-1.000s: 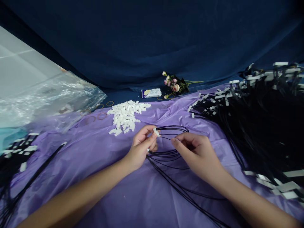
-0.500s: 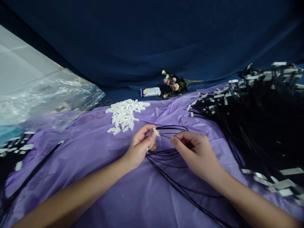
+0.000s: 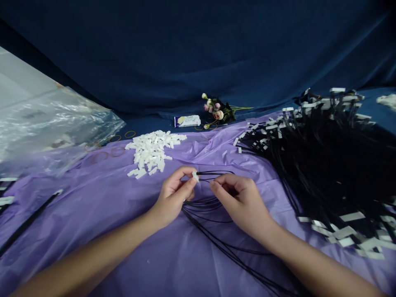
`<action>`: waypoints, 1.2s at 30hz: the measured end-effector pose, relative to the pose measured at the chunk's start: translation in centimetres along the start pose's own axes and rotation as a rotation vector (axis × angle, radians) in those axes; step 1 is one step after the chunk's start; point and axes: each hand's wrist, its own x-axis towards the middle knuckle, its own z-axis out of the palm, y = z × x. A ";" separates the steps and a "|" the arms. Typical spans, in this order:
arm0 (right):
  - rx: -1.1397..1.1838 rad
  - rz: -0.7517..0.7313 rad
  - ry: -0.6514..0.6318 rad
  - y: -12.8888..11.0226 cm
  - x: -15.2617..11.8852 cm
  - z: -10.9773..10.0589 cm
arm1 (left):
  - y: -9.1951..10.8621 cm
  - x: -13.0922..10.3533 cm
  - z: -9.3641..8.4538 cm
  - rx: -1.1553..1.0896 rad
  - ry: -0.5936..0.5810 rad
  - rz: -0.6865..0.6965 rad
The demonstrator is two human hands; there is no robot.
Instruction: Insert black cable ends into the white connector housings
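Between the thumb and fingers of my left hand (image 3: 171, 196) is a small white connector housing (image 3: 195, 176), with thin black wires running out of its right side. My right hand (image 3: 243, 200) is closed in a pinch at one black wire (image 3: 204, 180), a short way right of the housing. Its fingertips partly hide the wire's path. More black wires (image 3: 229, 248) loop below both hands and trail toward the lower right. Another small white end peeks out under my left fingers.
Loose white connector housings (image 3: 151, 150) lie heaped on the purple sheet (image 3: 130, 255). A big pile of black wires (image 3: 328, 161) with white ends fills the right. Behind stand a wrapped packet (image 3: 187, 121) and artificial flowers (image 3: 218, 110). Clear plastic (image 3: 62, 123) and rubber bands (image 3: 130, 134) are left.
My view has turned slightly right, so everything appears further left. Both hands keep nearly the same pose, the left on the housing and the right at the wire.
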 end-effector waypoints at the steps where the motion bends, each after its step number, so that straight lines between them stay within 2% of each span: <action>1: -0.004 0.001 0.001 0.0 0.0 0.0 | 0.1 0.0 0.1 0.004 -0.002 -0.005; 36: -0.049 -0.021 -0.098 0.2 0.1 -0.1 | 0.0 -0.1 0.0 0.057 -0.029 -0.080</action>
